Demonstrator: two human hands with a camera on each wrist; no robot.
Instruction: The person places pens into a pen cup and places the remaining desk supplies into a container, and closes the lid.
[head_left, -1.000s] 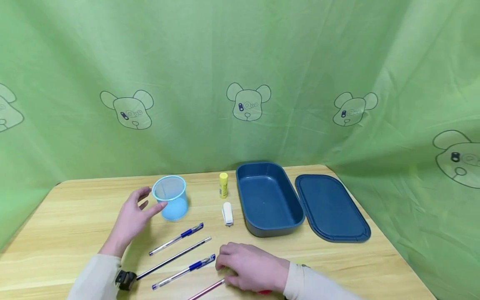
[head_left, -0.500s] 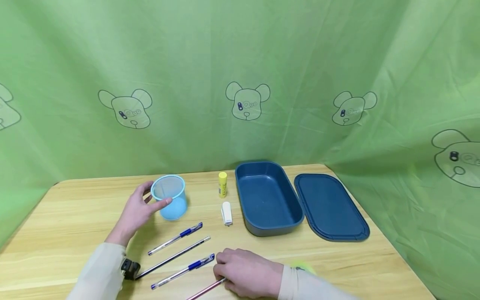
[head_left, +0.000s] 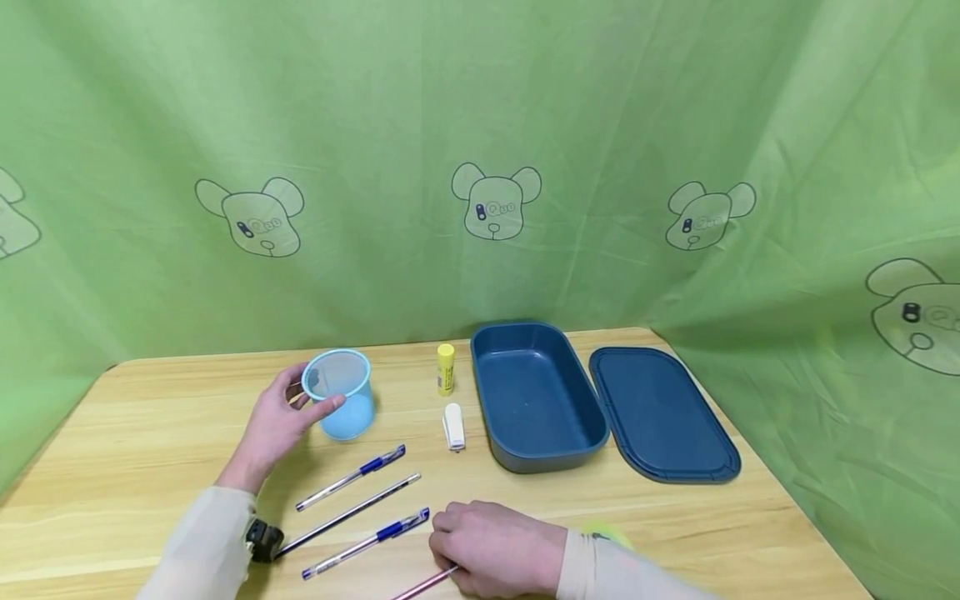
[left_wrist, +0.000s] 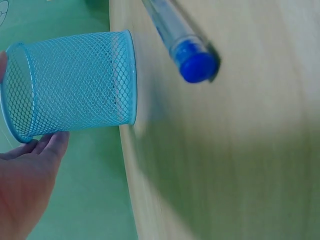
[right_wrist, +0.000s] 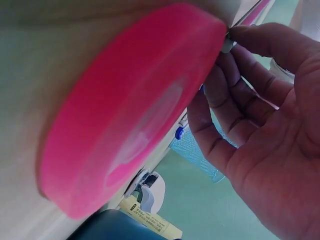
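My left hand [head_left: 272, 429] holds a light blue mesh pen cup [head_left: 348, 414], thumb at the near side of the rim and fingers on the far left side. The cup stands upright on the table. At the front, my right hand [head_left: 501, 550] pinches the end of a pink pencil [head_left: 423, 584] between thumb and fingertips. In the right wrist view a pink tape roll [right_wrist: 110, 115] lies close beside those fingers; in the head view the hand hides it. Between the hands lie two blue-capped pens [head_left: 351, 477] and a dark pencil [head_left: 348, 514].
A yellow glue stick [head_left: 446, 371] stands at the back, with a white stapler [head_left: 453, 427] before it. Right of them is an open dark blue box [head_left: 528, 400], its lid [head_left: 663, 417] flat alongside. A yellow-green ring [head_left: 611, 533] shows partly behind the right sleeve.
My left hand has moved right and closed onto the pen cup. My right hand has shifted slightly down and taken hold of the pink pencil, whose visible part has moved a little right.
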